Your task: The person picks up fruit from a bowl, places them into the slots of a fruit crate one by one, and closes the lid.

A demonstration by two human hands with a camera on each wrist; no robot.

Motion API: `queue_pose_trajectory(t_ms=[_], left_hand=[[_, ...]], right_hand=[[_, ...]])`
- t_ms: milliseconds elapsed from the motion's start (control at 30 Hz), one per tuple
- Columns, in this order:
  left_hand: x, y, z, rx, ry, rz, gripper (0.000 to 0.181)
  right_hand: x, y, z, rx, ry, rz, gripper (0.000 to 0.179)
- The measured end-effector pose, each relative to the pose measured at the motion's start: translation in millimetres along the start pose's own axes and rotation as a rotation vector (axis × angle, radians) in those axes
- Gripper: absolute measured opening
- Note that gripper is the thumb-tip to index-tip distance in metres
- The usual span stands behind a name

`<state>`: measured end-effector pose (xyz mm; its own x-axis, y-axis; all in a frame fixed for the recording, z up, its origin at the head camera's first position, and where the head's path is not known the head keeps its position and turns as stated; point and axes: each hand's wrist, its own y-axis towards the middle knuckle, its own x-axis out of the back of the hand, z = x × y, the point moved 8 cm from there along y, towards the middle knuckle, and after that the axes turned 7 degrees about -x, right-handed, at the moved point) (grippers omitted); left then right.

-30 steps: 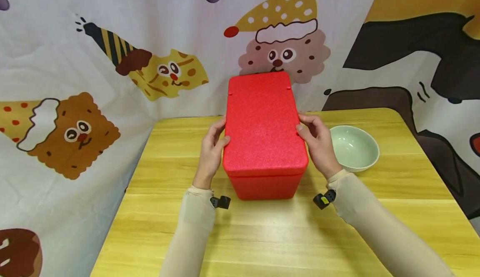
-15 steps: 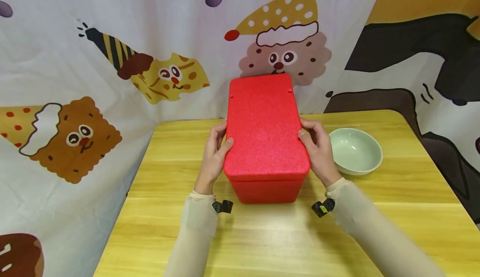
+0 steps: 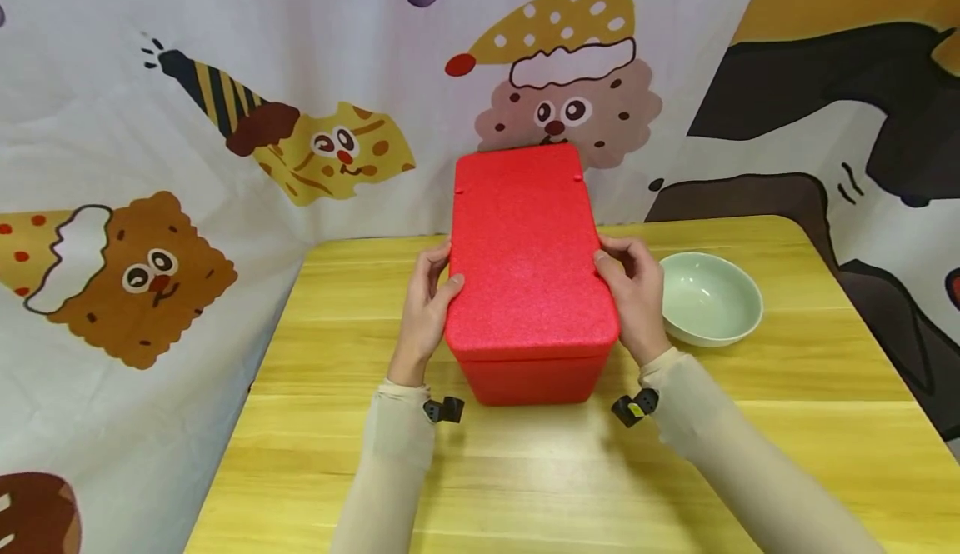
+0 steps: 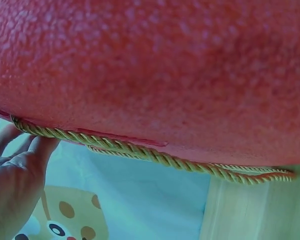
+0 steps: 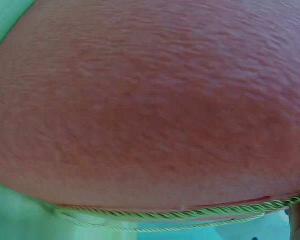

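Note:
A red foam box stands on the table, with its red lid down on top and a thin seam along the front. My left hand holds the lid's left edge, thumb on the top and fingers at the side. On the opposite edge, my right hand grips in the same way. A twisted gold rope runs along the box's side in the left wrist view, with the left fingers close to it. Another rope shows in the right wrist view. What is inside the box is hidden.
A pale green bowl stands on the table just right of my right hand. The light wooden table reaches back to a white cloth printed with cartoon biscuits, close behind the box.
My right wrist and forearm have shifted slightly left, toward the box. Both hands stay at the lid's edges, and the lid stays down. The head view has wavered a little.

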<state>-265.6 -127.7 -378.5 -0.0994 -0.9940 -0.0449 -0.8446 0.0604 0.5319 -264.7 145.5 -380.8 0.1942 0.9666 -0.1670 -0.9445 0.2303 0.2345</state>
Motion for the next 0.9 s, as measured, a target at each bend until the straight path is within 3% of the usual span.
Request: queue_pose_trajectory(t_ms=[600,800,900], left_hand=[[1.7,-3.3,1.5,0.067,-0.011,-0.005,0.042],[5.7,-8.1,6.3,0.084,-0.018,-0.024,0.044],[10.9,-8.6,10.3,0.102,-0.015,-0.027,0.047]], right_hand=[[-3.6,-1.1,-10.6,-0.1,-0.052,0.037,0.03],[-5.1,0.2,-10.6,-0.097,-0.123,0.125,0.032],[3.6,5.9,-8.6,-0.105,-0.21,0.17,0.038]])
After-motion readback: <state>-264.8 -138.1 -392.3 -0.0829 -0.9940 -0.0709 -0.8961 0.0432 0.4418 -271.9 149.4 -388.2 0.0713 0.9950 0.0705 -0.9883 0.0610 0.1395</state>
